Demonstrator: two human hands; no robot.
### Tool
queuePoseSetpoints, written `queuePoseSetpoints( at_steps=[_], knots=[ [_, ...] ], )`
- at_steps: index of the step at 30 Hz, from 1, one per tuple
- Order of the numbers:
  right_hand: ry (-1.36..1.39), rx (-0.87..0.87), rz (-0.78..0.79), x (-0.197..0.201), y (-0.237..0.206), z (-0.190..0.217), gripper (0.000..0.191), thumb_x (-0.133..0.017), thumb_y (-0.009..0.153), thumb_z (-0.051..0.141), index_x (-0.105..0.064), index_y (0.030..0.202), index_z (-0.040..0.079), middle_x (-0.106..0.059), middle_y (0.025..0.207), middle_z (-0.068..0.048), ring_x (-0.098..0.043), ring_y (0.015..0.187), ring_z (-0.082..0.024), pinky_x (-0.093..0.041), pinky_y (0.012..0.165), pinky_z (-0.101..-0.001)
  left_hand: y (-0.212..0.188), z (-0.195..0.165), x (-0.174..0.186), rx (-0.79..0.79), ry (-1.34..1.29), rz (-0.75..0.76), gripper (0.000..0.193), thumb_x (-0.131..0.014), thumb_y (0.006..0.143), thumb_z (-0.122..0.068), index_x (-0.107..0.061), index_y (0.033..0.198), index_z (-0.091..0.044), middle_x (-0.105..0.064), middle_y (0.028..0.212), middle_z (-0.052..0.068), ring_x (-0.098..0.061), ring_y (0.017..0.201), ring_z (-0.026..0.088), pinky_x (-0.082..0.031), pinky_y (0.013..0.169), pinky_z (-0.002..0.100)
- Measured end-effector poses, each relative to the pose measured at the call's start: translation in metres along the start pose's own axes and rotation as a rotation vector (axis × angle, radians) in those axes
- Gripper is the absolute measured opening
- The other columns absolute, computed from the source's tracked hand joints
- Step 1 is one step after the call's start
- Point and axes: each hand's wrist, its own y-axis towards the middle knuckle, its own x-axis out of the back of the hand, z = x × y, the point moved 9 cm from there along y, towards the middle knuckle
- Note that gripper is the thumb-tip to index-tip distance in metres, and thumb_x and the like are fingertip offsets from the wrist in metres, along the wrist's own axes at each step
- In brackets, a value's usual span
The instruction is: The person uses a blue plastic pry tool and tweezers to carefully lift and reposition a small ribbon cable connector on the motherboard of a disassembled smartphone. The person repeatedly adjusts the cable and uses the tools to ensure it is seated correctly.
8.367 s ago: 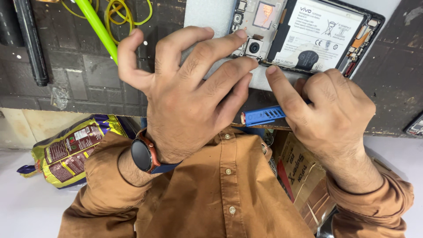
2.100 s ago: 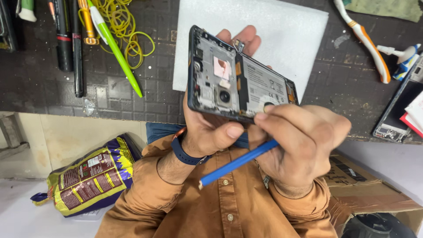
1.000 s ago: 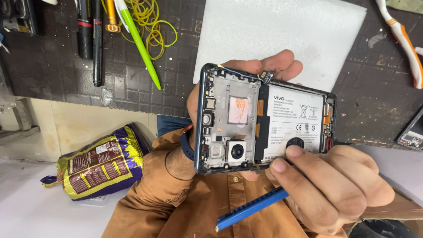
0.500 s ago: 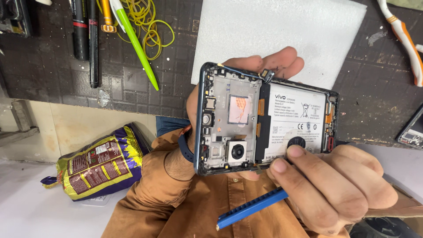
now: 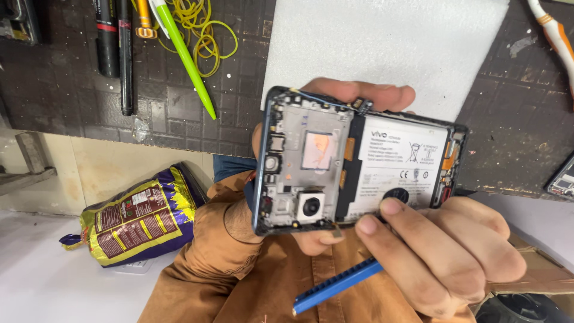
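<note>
Phone repair bench, small workshop by look of it. Dark gridded work mat (image 5: 179, 113) covers bench top, scuffed and marked. Tools lined along top edge: black pens or drivers (image 5: 113, 48), green pen (image 5: 185, 60), tangle of yellow rubber bands (image 5: 206, 30). White foam sheet (image 5: 388, 54) laid on mat as soft work pad. Opened phone (image 5: 359, 167) with back off, board and battery bare. Blue pry tool (image 5: 338, 286) in play. Toothbrush (image 5: 553, 30) at right edge. Snack packet (image 5: 140, 218) lying below bench.
</note>
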Motion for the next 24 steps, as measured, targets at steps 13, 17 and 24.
queuePoseSetpoints(
  at_steps=[13, 17, 24],
  knots=[
    [0.064, 0.028, 0.034, 0.011, 0.002, -0.007, 0.017, -0.08, 0.089, 0.018, -0.067, 0.1, 0.013, -0.064, 0.097, 0.002, -0.055, 0.081, -0.01, -0.049, 0.06, -0.0264, -0.042, 0.02, 0.036, 0.007, 0.012, -0.142, 0.096, -0.096, 0.071, -0.038, -0.04, 0.138, 0.0, -0.047, 0.148, 0.036, -0.05, 0.139, 0.043, -0.047, 0.121, 0.057],
    [-0.016, 0.085, -0.094, 0.009, -0.002, -0.011, 0.031, -0.087, 0.089, 0.03, -0.067, 0.1, 0.01, -0.065, 0.095, -0.001, -0.059, 0.078, -0.011, -0.05, 0.059, -0.0267, -0.014, 0.021, 0.037, -0.218, 0.122, 0.045, 0.093, -0.095, 0.073, -0.035, -0.04, 0.136, 0.005, -0.049, 0.145, 0.038, -0.054, 0.135, 0.043, -0.049, 0.118, 0.058],
    [-0.064, 0.041, -0.218, 0.009, 0.027, -0.02, 0.031, -0.093, 0.078, 0.022, -0.073, 0.094, 0.004, -0.071, 0.082, -0.007, -0.061, 0.074, -0.017, -0.046, 0.06, -0.0285, -0.019, 0.036, 0.062, -0.33, 0.327, 0.091, 0.103, -0.091, 0.082, -0.041, -0.033, 0.156, 0.001, -0.044, 0.153, 0.033, -0.053, 0.14, 0.037, -0.048, 0.123, 0.051]
  ],
)
